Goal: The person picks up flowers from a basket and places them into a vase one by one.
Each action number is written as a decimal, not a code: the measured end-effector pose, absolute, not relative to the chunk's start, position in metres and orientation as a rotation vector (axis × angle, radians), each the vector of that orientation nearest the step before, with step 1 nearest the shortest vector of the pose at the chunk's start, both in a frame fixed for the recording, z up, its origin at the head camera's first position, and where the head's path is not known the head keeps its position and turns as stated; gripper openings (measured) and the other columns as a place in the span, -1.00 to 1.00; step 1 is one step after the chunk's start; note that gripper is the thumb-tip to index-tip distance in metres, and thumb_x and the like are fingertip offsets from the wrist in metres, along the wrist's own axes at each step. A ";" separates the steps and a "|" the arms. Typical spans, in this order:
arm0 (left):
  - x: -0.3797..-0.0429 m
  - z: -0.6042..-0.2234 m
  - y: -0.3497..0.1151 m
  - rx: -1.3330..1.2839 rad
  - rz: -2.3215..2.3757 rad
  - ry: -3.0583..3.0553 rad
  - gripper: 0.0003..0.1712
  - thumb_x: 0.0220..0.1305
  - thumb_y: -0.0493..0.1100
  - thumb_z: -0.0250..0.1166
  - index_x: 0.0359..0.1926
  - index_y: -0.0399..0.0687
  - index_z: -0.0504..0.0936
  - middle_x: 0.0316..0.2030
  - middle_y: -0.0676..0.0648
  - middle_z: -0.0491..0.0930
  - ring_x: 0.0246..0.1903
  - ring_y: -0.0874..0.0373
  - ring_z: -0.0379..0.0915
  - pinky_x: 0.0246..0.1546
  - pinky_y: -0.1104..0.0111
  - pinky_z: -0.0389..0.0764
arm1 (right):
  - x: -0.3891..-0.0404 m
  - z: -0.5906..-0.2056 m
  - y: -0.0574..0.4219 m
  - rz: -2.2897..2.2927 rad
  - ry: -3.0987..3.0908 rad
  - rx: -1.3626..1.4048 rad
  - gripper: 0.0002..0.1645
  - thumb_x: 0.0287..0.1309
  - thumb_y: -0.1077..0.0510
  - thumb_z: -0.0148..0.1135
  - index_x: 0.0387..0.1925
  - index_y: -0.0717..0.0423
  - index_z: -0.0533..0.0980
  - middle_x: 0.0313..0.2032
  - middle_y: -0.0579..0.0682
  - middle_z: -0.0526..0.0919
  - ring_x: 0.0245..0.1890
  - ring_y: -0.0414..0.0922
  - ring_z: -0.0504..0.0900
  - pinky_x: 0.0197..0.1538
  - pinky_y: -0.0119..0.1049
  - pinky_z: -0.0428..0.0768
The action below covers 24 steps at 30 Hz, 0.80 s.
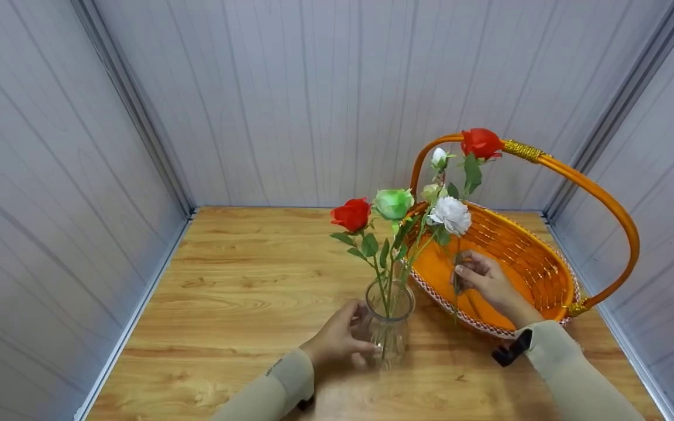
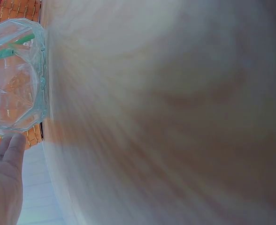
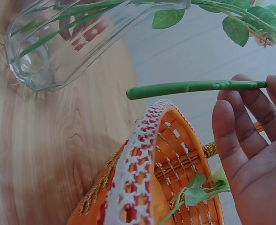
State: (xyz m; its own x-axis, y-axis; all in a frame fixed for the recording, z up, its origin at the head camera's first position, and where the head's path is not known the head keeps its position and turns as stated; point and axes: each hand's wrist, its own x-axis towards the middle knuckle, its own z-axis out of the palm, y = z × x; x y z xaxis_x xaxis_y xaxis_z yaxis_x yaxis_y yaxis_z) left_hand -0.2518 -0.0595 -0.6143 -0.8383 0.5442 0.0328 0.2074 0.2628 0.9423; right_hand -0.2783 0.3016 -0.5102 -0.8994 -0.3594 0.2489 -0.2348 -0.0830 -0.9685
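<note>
My right hand point(image 1: 483, 280) pinches a long green stem point(image 3: 194, 87) between thumb and fingers, over the basket's near side. That stem runs up behind a white bloom point(image 1: 450, 215) toward a red rose point(image 1: 481, 143) in front of the basket handle. Its cut lower end points toward the vase in the right wrist view. The clear glass vase point(image 1: 391, 327) stands on the table, with my left hand point(image 1: 340, 336) round its left side. Inside the vase are the stems of another red rose point(image 1: 351, 214), a green rose point(image 1: 394, 203) and a white-flowered spray.
An orange woven basket point(image 1: 518, 240) with a tall arched handle point(image 1: 623, 228) stands right of the vase. Leaves point(image 3: 195, 190) show inside it in the right wrist view. Pale panel walls point(image 1: 290, 99) enclose the wooden table point(image 1: 243, 280) at the back and sides.
</note>
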 end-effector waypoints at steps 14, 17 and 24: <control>-0.251 -0.614 -0.060 0.682 1.611 2.217 -0.09 0.18 -0.14 0.68 0.45 -0.08 0.39 0.33 0.09 0.50 0.48 0.00 0.39 0.67 -0.01 0.33 | -0.274 -0.491 0.303 -2.213 2.191 -0.634 -0.75 0.62 0.39 0.02 -0.05 0.06 0.58 -0.33 -0.02 0.79 -0.41 -0.17 0.74 -0.32 -0.35 0.80; -0.251 -0.613 -0.059 0.676 1.615 2.212 -0.07 0.17 -0.14 0.69 0.46 -0.09 0.38 0.34 0.07 0.50 0.49 -0.03 0.38 0.68 -0.05 0.31 | -0.273 -0.487 0.303 -2.254 2.237 -0.580 -0.79 0.61 0.40 0.04 -0.06 0.12 0.56 -0.34 0.01 0.78 -0.42 -0.15 0.74 -0.34 -0.33 0.81; -0.250 -0.613 -0.059 0.658 1.620 2.224 -0.07 0.13 -0.17 0.70 0.44 -0.08 0.40 0.33 0.08 0.54 0.48 -0.03 0.41 0.67 -0.05 0.31 | -0.271 -0.482 0.305 -2.331 2.266 -0.501 -0.86 0.61 0.41 0.04 -0.08 0.23 0.52 -0.35 0.01 0.79 -0.42 -0.15 0.73 -0.34 -0.34 0.80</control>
State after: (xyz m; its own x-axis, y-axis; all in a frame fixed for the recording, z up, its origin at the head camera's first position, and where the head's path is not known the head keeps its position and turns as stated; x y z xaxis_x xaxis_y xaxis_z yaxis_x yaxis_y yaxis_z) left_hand -0.2501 -0.0586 -0.6126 -0.8460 0.5329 0.0182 0.1809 0.2546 0.9500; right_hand -0.2708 0.3046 -0.4822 -0.9431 -0.1046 0.3158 -0.3127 -0.0449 -0.9488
